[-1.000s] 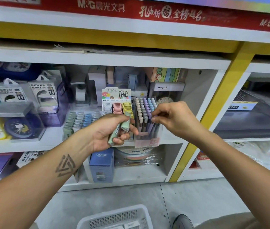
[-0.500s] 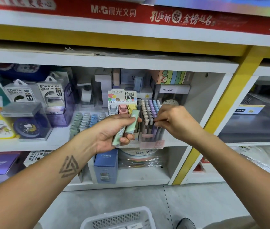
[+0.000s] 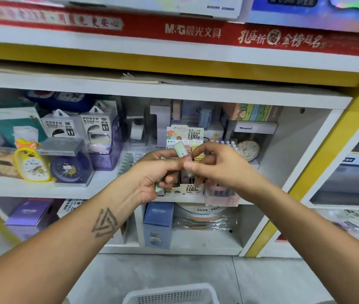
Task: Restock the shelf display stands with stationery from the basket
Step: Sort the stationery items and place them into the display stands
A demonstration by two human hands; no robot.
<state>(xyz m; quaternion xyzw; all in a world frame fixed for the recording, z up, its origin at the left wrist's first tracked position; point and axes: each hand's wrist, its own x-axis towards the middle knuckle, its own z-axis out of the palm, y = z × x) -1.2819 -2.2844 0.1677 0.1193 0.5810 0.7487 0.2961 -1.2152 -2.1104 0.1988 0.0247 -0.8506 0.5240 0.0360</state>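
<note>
Hands: L (image 3: 152, 178) & R (image 3: 216, 167) both pinching green lead case (image 3: 180, 150) at shelf.

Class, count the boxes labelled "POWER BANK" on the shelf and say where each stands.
2. One POWER BANK box stands behind the grey-lidded clock case; the second POWER BANK box stands just right of it, beside the purple box. Others may be hidden behind.

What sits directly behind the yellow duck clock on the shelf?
Behind the yellow duck clock stands a teal box, with a power bank package beside it. The box's lower part is covered.
</note>
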